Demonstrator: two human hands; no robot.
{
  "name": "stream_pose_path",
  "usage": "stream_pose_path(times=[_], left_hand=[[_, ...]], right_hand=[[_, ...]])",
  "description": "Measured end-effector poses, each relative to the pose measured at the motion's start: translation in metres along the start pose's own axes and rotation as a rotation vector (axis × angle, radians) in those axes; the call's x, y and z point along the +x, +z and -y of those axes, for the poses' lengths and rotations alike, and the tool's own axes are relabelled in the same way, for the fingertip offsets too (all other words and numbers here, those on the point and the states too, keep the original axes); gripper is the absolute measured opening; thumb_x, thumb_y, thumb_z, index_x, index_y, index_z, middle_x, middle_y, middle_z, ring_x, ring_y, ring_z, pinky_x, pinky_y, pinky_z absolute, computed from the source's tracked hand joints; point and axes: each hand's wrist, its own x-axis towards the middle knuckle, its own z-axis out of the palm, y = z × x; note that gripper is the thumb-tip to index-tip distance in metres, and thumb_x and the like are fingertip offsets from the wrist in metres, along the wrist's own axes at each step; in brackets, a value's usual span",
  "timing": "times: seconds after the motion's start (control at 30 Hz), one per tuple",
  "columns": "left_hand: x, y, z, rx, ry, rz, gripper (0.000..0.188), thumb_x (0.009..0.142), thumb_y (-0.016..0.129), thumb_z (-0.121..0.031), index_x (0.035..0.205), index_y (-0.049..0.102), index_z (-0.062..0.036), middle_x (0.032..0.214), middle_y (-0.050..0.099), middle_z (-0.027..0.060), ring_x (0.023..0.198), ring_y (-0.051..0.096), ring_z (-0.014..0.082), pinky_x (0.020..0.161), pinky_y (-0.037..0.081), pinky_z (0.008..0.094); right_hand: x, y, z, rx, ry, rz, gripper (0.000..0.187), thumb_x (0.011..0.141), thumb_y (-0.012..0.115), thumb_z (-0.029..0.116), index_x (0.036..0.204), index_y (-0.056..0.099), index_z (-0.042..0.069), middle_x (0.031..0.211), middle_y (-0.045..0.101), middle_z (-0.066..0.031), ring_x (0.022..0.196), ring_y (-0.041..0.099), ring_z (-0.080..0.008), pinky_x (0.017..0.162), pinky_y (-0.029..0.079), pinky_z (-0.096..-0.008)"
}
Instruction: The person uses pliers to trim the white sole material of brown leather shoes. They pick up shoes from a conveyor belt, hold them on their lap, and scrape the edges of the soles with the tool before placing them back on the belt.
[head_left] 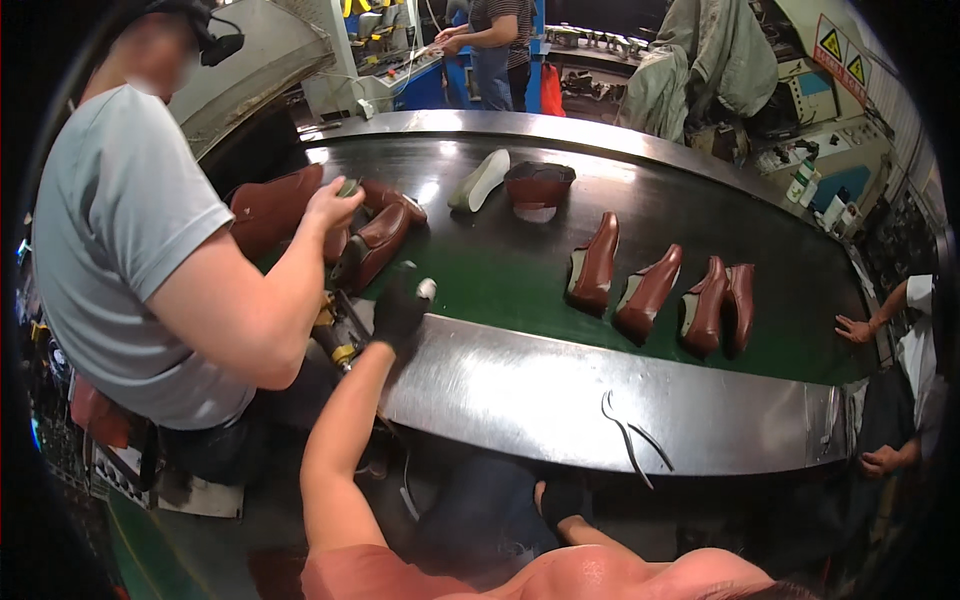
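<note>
My left hand [399, 312], in a black glove with a white covering on one fingertip, reaches over the near edge of the belt. Its fingers look stretched and apart, with nothing visible in them. Just beyond it lies a brown leather shoe upper on a form [378, 240]. My right hand [562, 502], also dark-gloved, is low beside my lap, below the steel ledge [500, 385]; its fingers are mostly hidden. On that ledge rest a curved metal hand tool [628, 440] and a short dark rod [653, 447].
Several brown shoes [594, 265] stand on the belt [500, 270] at right. Farther back are a pale shoe form [481, 182] and a dark brown piece [540, 187]. A co-worker [140, 250] at left holds a small object near a brown boot [270, 208]. Another person's hand [855, 330] touches the right end.
</note>
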Motion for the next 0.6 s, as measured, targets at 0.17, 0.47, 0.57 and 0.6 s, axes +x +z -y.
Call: stream_pose_path(times=[0.17,0.47,0.57,0.6], left_hand=[[0.071,0.020,0.101,0.692,-0.236,-0.057,0.078,0.071,0.071,-0.038,0.129,0.037,0.0002,0.126,0.048,0.0230,0.119,0.046,0.0367,0.097,0.040,0.0454],[0.114,-0.011,0.129,0.472,-0.499,0.587,0.096,0.063,0.077,-0.039,0.138,0.029,-0.0068,0.128,0.051,0.0188,0.117,0.052,0.0299,0.096,0.043,0.0387],[0.085,-0.001,0.137,0.279,-0.193,0.423,0.095,0.059,0.079,-0.034,0.138,0.031,-0.0104,0.131,0.048,0.0181,0.117,0.051,0.0309,0.096,0.043,0.0396],[0.081,0.004,0.119,0.253,-0.070,0.440,0.095,0.058,0.079,-0.032,0.137,0.031,-0.0121,0.130,0.048,0.0180,0.116,0.051,0.0318,0.095,0.044,0.0398]], right_hand=[[0.012,-0.011,0.007,0.045,-0.013,-0.006,0.041,0.085,0.042,0.034,0.092,0.067,0.002,0.101,0.062,-0.0234,0.101,0.056,-0.0397,0.096,0.035,-0.0530],[0.025,-0.006,0.014,0.040,0.009,0.011,0.041,0.086,0.041,0.034,0.094,0.067,0.002,0.102,0.062,-0.0230,0.101,0.056,-0.0395,0.095,0.036,-0.0516],[0.026,-0.002,0.016,0.020,0.020,0.004,0.042,0.086,0.041,0.034,0.094,0.067,0.002,0.103,0.062,-0.0228,0.101,0.056,-0.0394,0.095,0.037,-0.0511],[0.026,-0.002,0.014,0.005,0.036,0.000,0.042,0.086,0.041,0.034,0.094,0.067,0.002,0.103,0.062,-0.0228,0.101,0.056,-0.0394,0.095,0.037,-0.0510]])
